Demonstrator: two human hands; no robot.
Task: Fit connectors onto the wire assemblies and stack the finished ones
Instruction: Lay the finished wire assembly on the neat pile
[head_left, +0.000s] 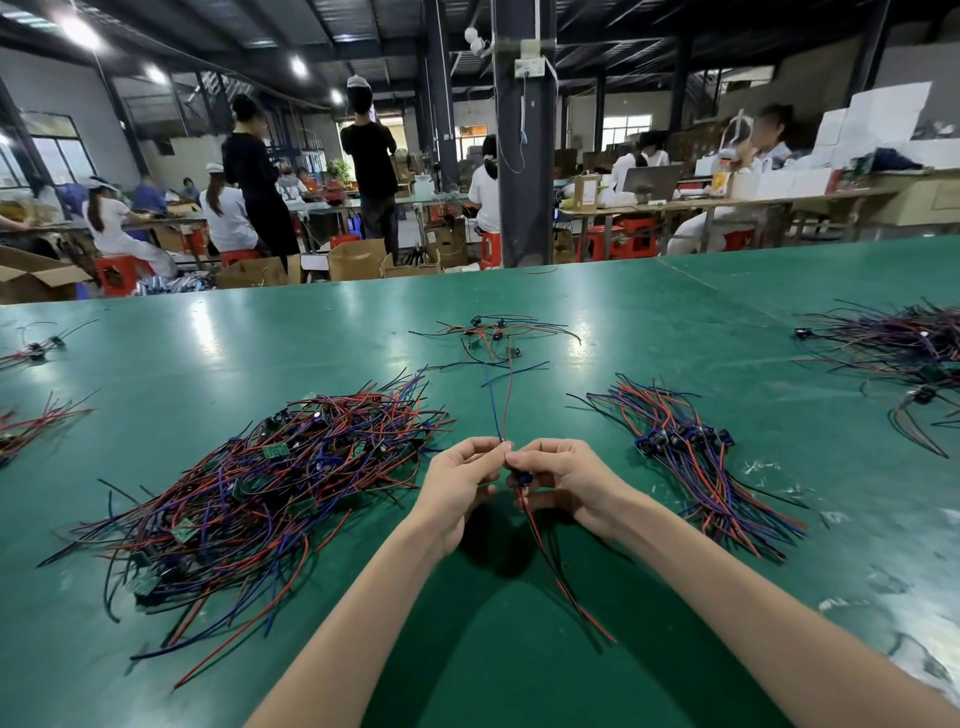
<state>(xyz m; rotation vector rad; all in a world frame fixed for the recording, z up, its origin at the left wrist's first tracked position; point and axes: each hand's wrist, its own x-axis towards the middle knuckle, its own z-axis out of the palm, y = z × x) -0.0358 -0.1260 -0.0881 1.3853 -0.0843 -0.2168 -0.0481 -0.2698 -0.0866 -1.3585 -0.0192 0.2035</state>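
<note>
My left hand (464, 475) and my right hand (558, 475) meet above the green table (322, 332), fingertips together. Between them they pinch one wire assembly (503, 410): a blue and a red wire run up and away from my fingers. In my right hand sits a small dark connector (521, 477), from which red and black wires (558, 577) trail toward me. A big loose heap of red, blue and black wires with small green boards (260, 478) lies to the left. A neater stack of assemblies with dark connectors (691, 447) lies to the right.
A few loose connectors with wires (493, 338) lie beyond my hands. More wire piles sit at the far right (904, 348) and the left edge (31, 415). Past the table's far edge stand a dark pillar (522, 156), cardboard boxes and seated people at other benches.
</note>
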